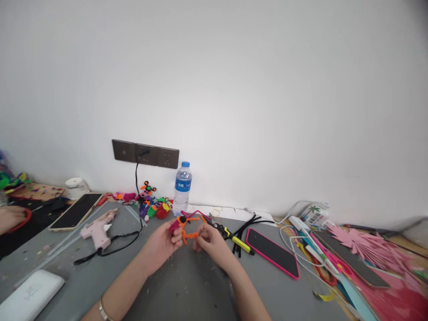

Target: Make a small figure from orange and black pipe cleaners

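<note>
My left hand (pixel 162 248) is closed around a small pipe-cleaner figure (pixel 175 226) in magenta and orange with a black part on top. Orange fuzzy limbs stick out of it to the right. The fingertips of my right hand (pixel 207 240) pinch an orange limb (pixel 190 235) of the same figure. Just beyond my right hand lie pliers (pixel 238 241) with yellow and black handles. Black pipe cleaners (pixel 245 226) spread beside the pliers, and a magenta strand passes behind both hands.
A pink glue gun (pixel 97 230) with a black cord lies left, near a phone (pixel 77 211) and a white box (pixel 32 295). A water bottle (pixel 182 189) stands behind colourful figures (pixel 157 207). Rightward are a pink-edged phone (pixel 272 253) and pink paper (pixel 361 243). Another person's hand (pixel 11 218) shows far left.
</note>
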The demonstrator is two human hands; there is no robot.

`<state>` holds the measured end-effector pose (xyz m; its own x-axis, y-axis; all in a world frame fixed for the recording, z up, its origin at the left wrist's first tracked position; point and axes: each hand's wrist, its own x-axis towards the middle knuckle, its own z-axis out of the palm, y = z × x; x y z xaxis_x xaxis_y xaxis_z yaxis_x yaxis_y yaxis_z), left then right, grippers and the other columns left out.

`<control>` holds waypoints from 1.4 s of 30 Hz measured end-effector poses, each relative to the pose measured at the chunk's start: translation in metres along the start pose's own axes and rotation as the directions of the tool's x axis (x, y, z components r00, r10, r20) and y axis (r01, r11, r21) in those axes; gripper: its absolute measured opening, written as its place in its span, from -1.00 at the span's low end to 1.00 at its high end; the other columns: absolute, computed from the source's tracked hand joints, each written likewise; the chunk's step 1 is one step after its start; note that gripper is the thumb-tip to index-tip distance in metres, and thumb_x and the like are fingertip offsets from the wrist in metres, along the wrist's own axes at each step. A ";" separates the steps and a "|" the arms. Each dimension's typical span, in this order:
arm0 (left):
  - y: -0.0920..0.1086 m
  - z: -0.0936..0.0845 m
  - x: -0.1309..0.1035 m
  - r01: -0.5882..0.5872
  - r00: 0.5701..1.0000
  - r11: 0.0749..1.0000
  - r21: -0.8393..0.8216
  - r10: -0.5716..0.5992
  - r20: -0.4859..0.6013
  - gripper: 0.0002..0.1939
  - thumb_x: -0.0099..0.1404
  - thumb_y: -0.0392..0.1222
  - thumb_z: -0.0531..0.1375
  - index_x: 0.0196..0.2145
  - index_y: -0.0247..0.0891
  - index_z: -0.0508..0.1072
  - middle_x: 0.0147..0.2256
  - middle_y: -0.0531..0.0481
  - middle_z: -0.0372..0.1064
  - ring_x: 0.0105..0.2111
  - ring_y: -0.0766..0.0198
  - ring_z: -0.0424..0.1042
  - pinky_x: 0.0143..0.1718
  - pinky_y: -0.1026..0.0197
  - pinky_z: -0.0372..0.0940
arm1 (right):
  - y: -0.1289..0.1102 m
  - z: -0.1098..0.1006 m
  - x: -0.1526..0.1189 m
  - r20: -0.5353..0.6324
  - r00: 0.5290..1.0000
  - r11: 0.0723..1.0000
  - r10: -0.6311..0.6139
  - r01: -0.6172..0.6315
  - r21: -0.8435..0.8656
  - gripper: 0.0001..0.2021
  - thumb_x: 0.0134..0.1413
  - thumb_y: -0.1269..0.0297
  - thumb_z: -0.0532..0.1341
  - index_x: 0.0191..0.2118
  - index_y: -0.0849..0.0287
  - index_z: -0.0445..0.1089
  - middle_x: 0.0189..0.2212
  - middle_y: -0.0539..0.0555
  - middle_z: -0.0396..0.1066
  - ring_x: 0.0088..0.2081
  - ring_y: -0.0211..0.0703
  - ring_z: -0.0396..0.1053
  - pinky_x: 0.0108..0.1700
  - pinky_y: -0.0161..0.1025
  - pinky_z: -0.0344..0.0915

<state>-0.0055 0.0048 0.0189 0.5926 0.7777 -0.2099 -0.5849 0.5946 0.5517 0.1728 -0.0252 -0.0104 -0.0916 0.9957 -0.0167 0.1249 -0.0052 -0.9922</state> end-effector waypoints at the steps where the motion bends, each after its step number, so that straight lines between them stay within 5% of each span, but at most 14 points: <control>1: 0.000 0.000 0.000 -0.005 1.000 1.000 -0.012 0.005 0.000 -0.70 0.35 -0.28 0.02 -0.54 -0.30 0.28 -0.55 0.11 0.10 -0.63 0.45 0.07 -0.53 0.33 0.13 | 0.002 0.000 0.000 0.012 1.000 1.000 0.015 -0.014 -0.026 -0.91 -0.05 0.33 0.16 -0.42 0.12 0.18 -0.63 -0.05 0.44 -0.61 -0.28 0.30 -0.48 -0.33 0.23; 8: -0.001 -0.006 0.003 -0.037 0.999 0.996 -0.080 0.036 -0.009 -0.59 0.42 -0.29 -0.06 -0.59 -0.33 0.25 -0.61 0.14 0.06 -0.67 0.50 0.04 -0.58 0.36 0.10 | 0.004 0.003 -0.004 0.083 0.988 0.986 0.129 -0.120 -0.113 -0.91 -0.10 0.45 0.14 -0.43 0.14 0.21 -0.68 -0.10 0.37 -0.63 -0.31 0.25 -0.50 -0.38 0.19; 16: -0.002 -0.005 0.001 -0.056 0.996 0.998 0.043 0.059 -0.071 -0.72 0.36 -0.26 0.06 -0.53 -0.29 0.24 -0.68 0.22 0.01 -0.73 0.52 -0.04 -0.64 0.40 0.02 | 0.007 0.004 -0.005 -0.011 0.996 0.965 0.083 -0.083 -0.247 -0.96 -0.01 0.36 0.17 -0.37 0.15 0.30 -0.69 -0.12 0.29 -0.65 -0.32 0.18 -0.57 -0.38 0.09; 21: -0.009 -0.007 0.002 -0.138 0.986 0.959 0.246 0.156 -0.058 -0.73 0.21 -0.10 0.23 -0.50 -0.25 0.24 -0.69 0.23 0.10 -0.73 0.52 -0.07 -0.64 0.41 0.00 | -0.004 0.007 -0.003 -0.082 0.991 0.989 -0.101 0.092 -0.114 -0.82 0.04 0.16 0.22 -0.30 0.15 0.34 -0.67 -0.14 0.19 -0.61 -0.31 0.13 -0.53 -0.36 0.03; 27: -0.017 -0.009 0.004 -0.240 0.930 0.829 0.505 0.346 -0.126 -0.63 0.11 0.10 0.26 -0.28 -0.22 0.35 -0.72 0.19 0.23 -0.72 0.44 0.10 -0.64 0.38 0.00 | -0.018 0.025 -0.005 0.012 0.997 0.977 -0.078 0.074 0.199 -0.66 -0.08 0.00 0.30 -0.28 0.16 0.37 -0.53 -0.07 0.27 -0.54 -0.32 0.18 -0.47 -0.35 0.11; 32: -0.021 -0.008 0.002 -0.290 0.894 0.688 0.666 0.444 -0.069 -0.68 0.12 0.05 0.27 -0.26 -0.20 0.39 -0.70 0.16 0.25 -0.71 0.34 0.20 -0.67 0.35 0.02 | -0.022 0.045 -0.007 0.014 0.997 0.927 -0.072 0.061 0.370 -0.64 -0.19 0.01 0.37 -0.37 0.15 0.34 -0.59 -0.10 0.25 -0.50 -0.24 0.27 -0.32 -0.26 0.25; 38: -0.024 -0.002 0.002 -0.360 0.868 0.664 0.656 0.495 -0.025 -0.73 0.16 0.04 0.24 -0.37 -0.24 0.44 -0.50 0.05 0.37 -0.50 0.28 0.33 -0.50 0.32 0.22 | -0.021 0.040 -0.004 -0.081 0.996 0.918 -0.044 0.072 0.389 -0.67 -0.18 0.03 0.37 -0.43 0.18 0.37 -0.60 -0.10 0.23 -0.56 -0.33 0.14 -0.44 -0.34 0.15; 42: -0.024 -0.002 0.006 -0.359 0.904 0.712 0.603 0.426 0.036 -0.74 0.02 -0.06 0.36 -0.40 -0.27 0.47 -0.45 -0.01 0.42 -0.41 0.23 0.39 -0.38 0.27 0.29 | -0.013 0.027 0.001 -0.127 0.992 0.928 -0.009 0.056 0.368 -0.67 -0.21 0.02 0.37 -0.46 0.19 0.38 -0.64 -0.12 0.20 -0.63 -0.39 -0.03 -0.55 -0.36 -0.08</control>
<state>0.0108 -0.0045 0.0026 0.3070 0.9488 0.0743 -0.2958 0.0210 0.9550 0.1440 -0.0271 -0.0007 0.0338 0.9994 0.0083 -0.2531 0.0166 -0.9673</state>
